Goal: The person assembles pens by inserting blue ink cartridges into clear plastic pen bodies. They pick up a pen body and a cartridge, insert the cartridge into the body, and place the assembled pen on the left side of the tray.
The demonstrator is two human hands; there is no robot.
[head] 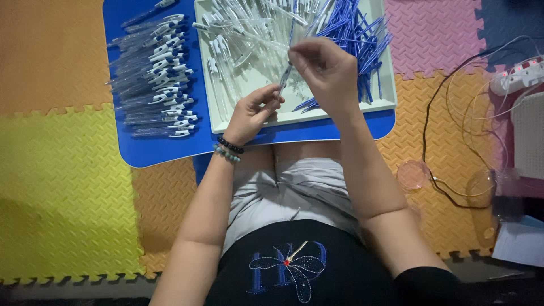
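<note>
— What do we have in our hands here?

— Our left hand (251, 115) pinches the lower end of a clear pen barrel (284, 78), and our right hand (326, 71) closes its fingers (300, 52) on the upper end, so the barrel slants between both, just above the white tray (379, 103).

— Why hold it over the tray?

— We judge that it keeps the loose clear barrels (249, 39) and the blue refills (354, 34) within easy reach, and anything dropped lands back inside.

— And the pile on the left?

— Capped pens (158, 73) lie in a rough row on the blue surface (158, 150), beside the tray and apart from the loose parts.

— Are either hand's fingers slack?

— No, both are clenched around the barrel; whether a refill sits inside it, we cannot tell.
</note>
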